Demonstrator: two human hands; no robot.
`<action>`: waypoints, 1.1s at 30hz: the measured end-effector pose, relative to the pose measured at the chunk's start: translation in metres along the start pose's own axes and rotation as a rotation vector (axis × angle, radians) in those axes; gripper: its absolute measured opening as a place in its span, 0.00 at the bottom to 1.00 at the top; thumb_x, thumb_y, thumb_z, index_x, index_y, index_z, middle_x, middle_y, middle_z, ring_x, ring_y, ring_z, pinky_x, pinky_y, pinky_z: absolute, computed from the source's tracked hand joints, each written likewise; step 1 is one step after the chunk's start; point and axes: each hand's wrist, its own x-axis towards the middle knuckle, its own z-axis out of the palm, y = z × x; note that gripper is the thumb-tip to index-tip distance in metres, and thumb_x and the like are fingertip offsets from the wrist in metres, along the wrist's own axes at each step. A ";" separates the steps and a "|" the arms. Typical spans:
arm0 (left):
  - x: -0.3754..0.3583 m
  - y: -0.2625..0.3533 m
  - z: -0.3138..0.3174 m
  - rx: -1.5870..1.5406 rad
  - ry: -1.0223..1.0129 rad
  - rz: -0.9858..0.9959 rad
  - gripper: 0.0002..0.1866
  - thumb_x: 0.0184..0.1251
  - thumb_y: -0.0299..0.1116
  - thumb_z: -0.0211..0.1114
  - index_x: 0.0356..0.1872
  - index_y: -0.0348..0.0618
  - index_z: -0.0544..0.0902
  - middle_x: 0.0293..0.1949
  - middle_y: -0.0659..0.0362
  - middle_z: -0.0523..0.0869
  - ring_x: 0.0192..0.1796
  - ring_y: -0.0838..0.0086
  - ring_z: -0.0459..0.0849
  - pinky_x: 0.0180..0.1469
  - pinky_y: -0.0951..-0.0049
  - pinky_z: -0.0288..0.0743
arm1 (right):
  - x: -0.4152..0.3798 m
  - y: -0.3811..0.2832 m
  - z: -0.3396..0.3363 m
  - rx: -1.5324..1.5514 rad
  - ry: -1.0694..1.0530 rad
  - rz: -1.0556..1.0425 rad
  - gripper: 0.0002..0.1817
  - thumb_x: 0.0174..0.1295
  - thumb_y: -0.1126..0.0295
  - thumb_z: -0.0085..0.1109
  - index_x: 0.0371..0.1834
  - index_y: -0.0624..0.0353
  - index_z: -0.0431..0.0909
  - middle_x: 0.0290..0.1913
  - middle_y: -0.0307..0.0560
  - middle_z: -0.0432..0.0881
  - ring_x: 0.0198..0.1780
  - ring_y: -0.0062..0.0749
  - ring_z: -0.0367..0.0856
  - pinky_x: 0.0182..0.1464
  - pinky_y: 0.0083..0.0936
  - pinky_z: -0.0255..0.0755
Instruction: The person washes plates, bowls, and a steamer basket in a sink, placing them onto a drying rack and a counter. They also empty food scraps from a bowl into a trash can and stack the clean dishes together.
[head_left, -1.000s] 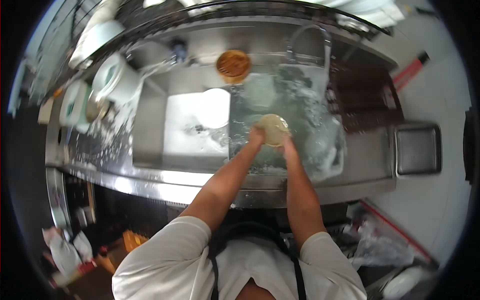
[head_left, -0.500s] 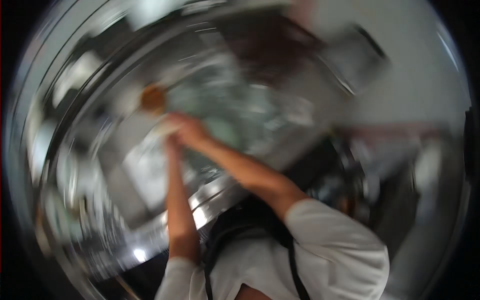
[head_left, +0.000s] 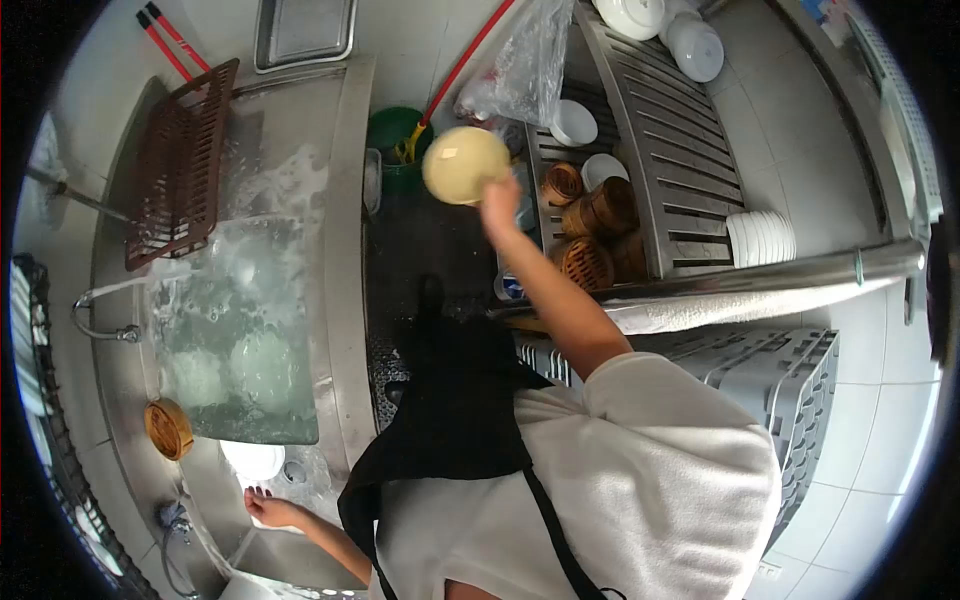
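Observation:
My right hand grips the rim of a round, pale yellow plate, held out over the floor between the sink and the rack. Low on the left, my left hand hangs over the smaller sink basin, fingers apart and nothing in them. Just beyond those fingers lies white dishware, beside the drain. Further up, the large sink basin is full of cloudy water, with pale round dishes under the surface. A round bamboo steamer stands on the sink's ledge.
A slatted metal rack on the right carries white bowls and several bamboo steamers. Below it hangs a plastic bag near a green bucket. A brown dish rack leans by the running tap.
My view has swung from the sink toward the rack. My hands, together over the sink before, are now apart; the right one holds the plate out away from the basin.

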 end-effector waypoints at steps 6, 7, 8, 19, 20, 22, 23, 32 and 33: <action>-0.100 0.142 0.174 0.249 -0.326 0.322 0.12 0.77 0.28 0.54 0.53 0.31 0.80 0.53 0.48 0.83 0.54 0.61 0.83 0.57 0.66 0.77 | 0.050 0.057 -0.130 0.396 0.214 0.596 0.20 0.69 0.66 0.45 0.59 0.65 0.71 0.43 0.54 0.82 0.34 0.38 0.85 0.32 0.28 0.81; -0.111 0.152 0.211 0.217 -0.379 0.380 0.13 0.77 0.28 0.55 0.53 0.31 0.80 0.54 0.47 0.83 0.56 0.60 0.82 0.58 0.64 0.76 | 0.058 0.067 -0.140 0.377 0.254 0.622 0.20 0.69 0.65 0.45 0.59 0.66 0.71 0.44 0.55 0.82 0.34 0.38 0.85 0.32 0.29 0.81; -0.126 0.169 0.248 0.182 -0.437 0.437 0.13 0.77 0.28 0.55 0.53 0.31 0.80 0.54 0.46 0.82 0.57 0.58 0.81 0.60 0.62 0.75 | 0.068 0.078 -0.148 0.383 0.271 0.650 0.20 0.69 0.65 0.45 0.59 0.66 0.70 0.45 0.55 0.81 0.34 0.37 0.84 0.33 0.29 0.81; -0.226 0.308 0.539 0.412 -0.846 0.970 0.28 0.68 0.39 0.67 0.69 0.47 0.74 0.72 0.43 0.67 0.72 0.48 0.67 0.72 0.51 0.61 | 0.200 0.112 -0.161 0.575 0.441 0.579 0.20 0.70 0.73 0.46 0.63 0.67 0.64 0.53 0.61 0.75 0.45 0.47 0.81 0.41 0.34 0.85; -0.230 0.317 0.552 0.472 -0.831 1.013 0.30 0.67 0.40 0.68 0.70 0.49 0.72 0.72 0.44 0.66 0.72 0.48 0.67 0.72 0.51 0.61 | 0.210 0.110 -0.160 0.599 0.475 0.562 0.19 0.70 0.75 0.47 0.63 0.69 0.64 0.54 0.62 0.74 0.46 0.50 0.81 0.43 0.37 0.86; -0.229 0.317 0.573 0.530 -0.834 1.053 0.35 0.64 0.43 0.70 0.73 0.54 0.69 0.74 0.45 0.64 0.73 0.49 0.66 0.72 0.51 0.61 | 0.224 0.107 -0.169 0.554 0.517 0.433 0.19 0.71 0.75 0.47 0.63 0.70 0.64 0.57 0.62 0.73 0.50 0.51 0.80 0.46 0.38 0.87; -0.230 0.316 0.576 0.547 -0.851 1.015 0.36 0.64 0.43 0.71 0.73 0.54 0.69 0.74 0.45 0.64 0.73 0.49 0.66 0.71 0.51 0.62 | 0.235 0.107 -0.178 0.535 0.532 0.364 0.19 0.71 0.75 0.48 0.63 0.70 0.64 0.58 0.62 0.72 0.52 0.52 0.79 0.48 0.39 0.88; -0.226 0.313 0.579 0.651 -0.893 0.965 0.37 0.65 0.49 0.67 0.74 0.52 0.67 0.75 0.46 0.63 0.75 0.48 0.64 0.70 0.48 0.63 | 0.338 0.108 -0.260 3.363 0.700 -1.101 0.25 0.78 0.60 0.43 0.71 0.64 0.63 0.61 0.58 0.75 0.50 0.42 0.83 0.46 0.32 0.85; -0.224 0.312 0.579 0.665 -0.896 0.960 0.37 0.65 0.49 0.67 0.74 0.51 0.67 0.75 0.46 0.63 0.75 0.48 0.64 0.70 0.48 0.64 | 0.342 0.116 -0.273 3.338 0.748 -1.027 0.26 0.78 0.59 0.42 0.72 0.64 0.61 0.62 0.58 0.75 0.50 0.43 0.83 0.45 0.32 0.85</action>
